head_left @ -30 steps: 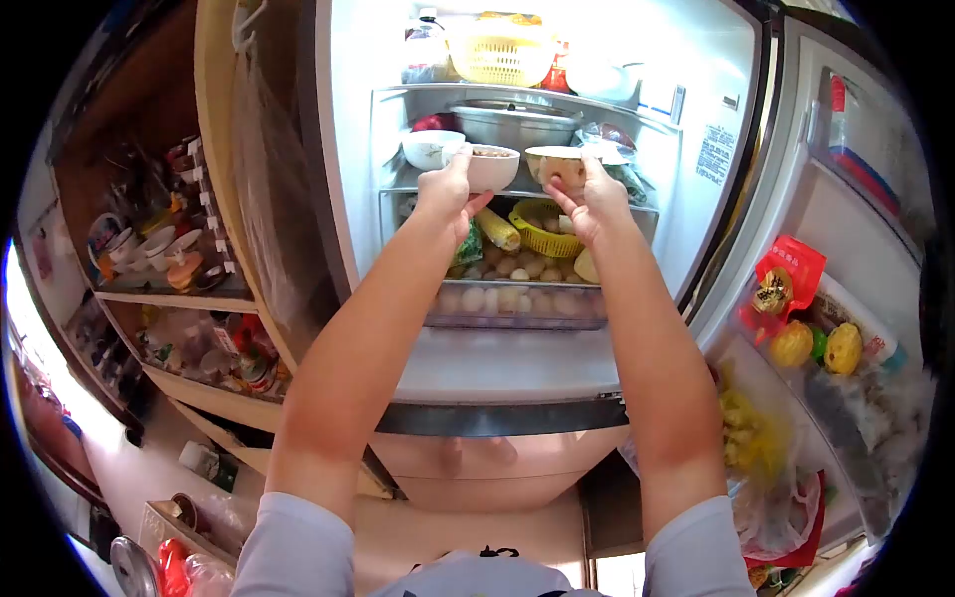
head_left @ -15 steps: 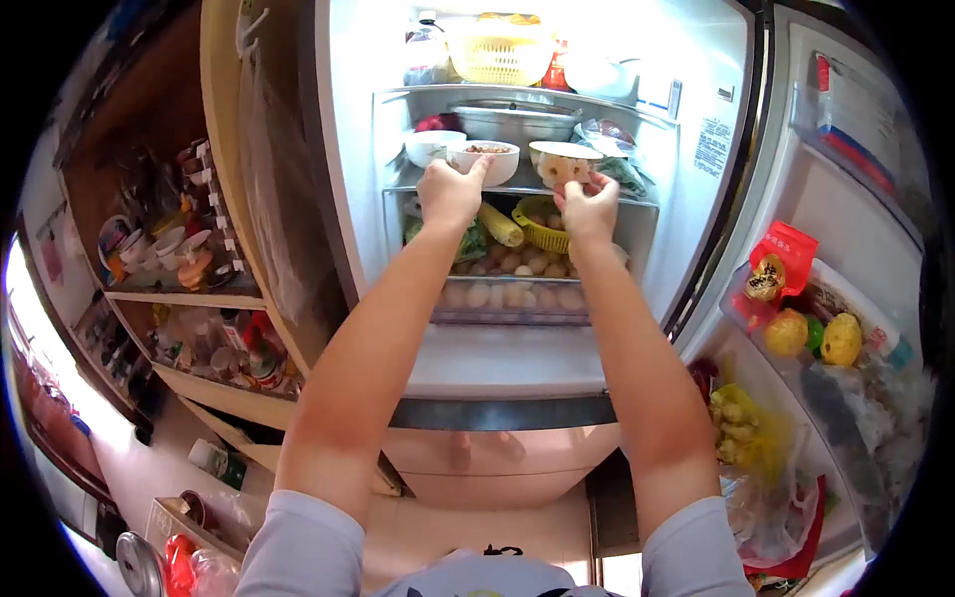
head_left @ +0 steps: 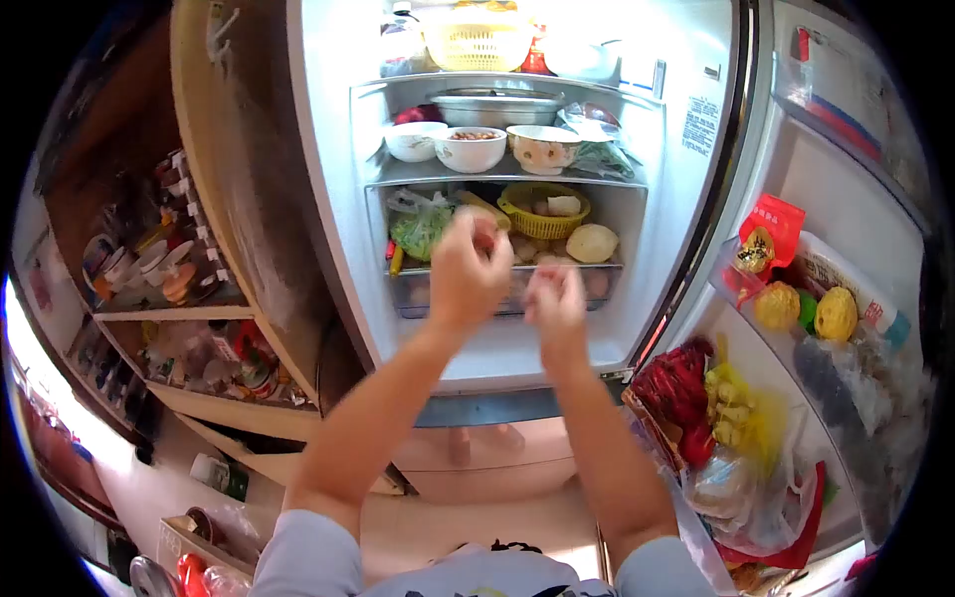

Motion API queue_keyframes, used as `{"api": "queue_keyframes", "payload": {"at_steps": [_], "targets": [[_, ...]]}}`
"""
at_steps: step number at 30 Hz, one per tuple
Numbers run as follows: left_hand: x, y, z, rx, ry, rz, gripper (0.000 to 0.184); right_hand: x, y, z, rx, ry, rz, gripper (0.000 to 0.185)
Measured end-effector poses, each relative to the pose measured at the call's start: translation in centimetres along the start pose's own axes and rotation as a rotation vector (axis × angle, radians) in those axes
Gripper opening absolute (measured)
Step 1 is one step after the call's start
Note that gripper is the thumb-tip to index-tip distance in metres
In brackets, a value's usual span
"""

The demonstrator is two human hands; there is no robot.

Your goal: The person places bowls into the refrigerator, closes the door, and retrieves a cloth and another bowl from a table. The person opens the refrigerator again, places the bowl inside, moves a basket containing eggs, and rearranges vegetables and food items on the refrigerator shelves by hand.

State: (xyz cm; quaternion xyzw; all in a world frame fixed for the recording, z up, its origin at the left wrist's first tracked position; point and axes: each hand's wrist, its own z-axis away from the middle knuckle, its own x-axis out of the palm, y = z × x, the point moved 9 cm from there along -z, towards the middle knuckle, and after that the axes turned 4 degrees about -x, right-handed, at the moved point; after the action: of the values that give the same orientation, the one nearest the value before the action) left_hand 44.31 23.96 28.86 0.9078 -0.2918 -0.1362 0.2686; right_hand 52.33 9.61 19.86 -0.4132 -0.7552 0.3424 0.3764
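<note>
My left hand [head_left: 470, 271] hovers in front of the lower fridge shelf, fingers loosely curled with a gap at the thumb. Beside it, my right hand [head_left: 557, 306] is blurred at the fingertips, which look slightly apart. Neither hand shows anything held. On the shelf above stand a white bowl with reddish-brown pieces of food [head_left: 471, 151], a flower-patterned bowl [head_left: 543, 151] and a plain white bowl [head_left: 414, 142]. Behind my hands are a yellow-green basket [head_left: 542, 221], a bagged green vegetable [head_left: 419, 230] and a large pale round item [head_left: 592, 244].
A metal pot [head_left: 497, 107] stands behind the bowls, with a pale yellow basket [head_left: 477, 42] on the top shelf. The open fridge door [head_left: 846, 184] at right carries bags and two yellow fruits. At left is a wooden cabinet [head_left: 214, 310] with jars and dishes.
Both hands have let go of the two bowls and drawn back down toward me. The bowls stay on the shelf, and the view has shifted slightly.
</note>
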Motion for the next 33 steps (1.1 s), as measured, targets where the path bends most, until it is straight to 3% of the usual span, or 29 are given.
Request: {"api": "queue_keyframes", "payload": {"at_steps": [4, 6, 8, 11, 16, 21, 23, 27, 31, 33], "targets": [[1.4, -2.6, 13.3, -0.187, -0.495, 0.015, 0.015, -5.5, 12.6, 15.7, 0.355, -0.235, 0.108, 0.016], [0.9, -3.8, 18.2, -0.204, -0.606, 0.018, 0.016, -12.0, 17.7, 24.4, 0.836, -0.205, 0.125, 0.015], [0.9, -5.7, 22.2, -0.373, -0.637, 0.085, 0.022, -16.2, 14.4, 28.1, 0.781, 0.049, 0.197, 0.012], [1.3, -5.8, 27.1, -0.558, -0.667, 0.191, 0.02, -18.0, 8.0, 30.0, 0.757, 0.16, 0.183, 0.011], [1.6, -1.7, 35.9, -0.656, -0.851, 0.224, 0.02, -20.9, 4.4, 36.1, 0.762, 0.096, 0.176, 0.01], [1.1, 3.4, 41.6, -0.63, -1.008, 0.166, 0.022, -23.1, 3.1, 46.3, 0.964, 0.003, 0.241, 0.021], [0.7, 5.4, 43.6, -0.599, -1.126, 0.004, 0.024, -22.0, -0.4, 48.2, 0.931, -0.073, 0.097, 0.028], [1.7, 9.3, 48.6, -0.503, -1.011, 0.01, 0.025, -23.0, -11.3, 48.2, 0.641, -0.252, 0.081, 0.022], [2.5, 18.7, 48.8, -0.522, -0.9, 0.107, 0.022, -25.4, -21.4, 49.2, 0.487, -0.343, 0.055, 0.036], [2.4, 22.4, 48.4, -0.474, -0.842, 0.14, 0.02, -27.8, -25.8, 50.1, 0.235, -0.457, -0.018, 0.039]]}}
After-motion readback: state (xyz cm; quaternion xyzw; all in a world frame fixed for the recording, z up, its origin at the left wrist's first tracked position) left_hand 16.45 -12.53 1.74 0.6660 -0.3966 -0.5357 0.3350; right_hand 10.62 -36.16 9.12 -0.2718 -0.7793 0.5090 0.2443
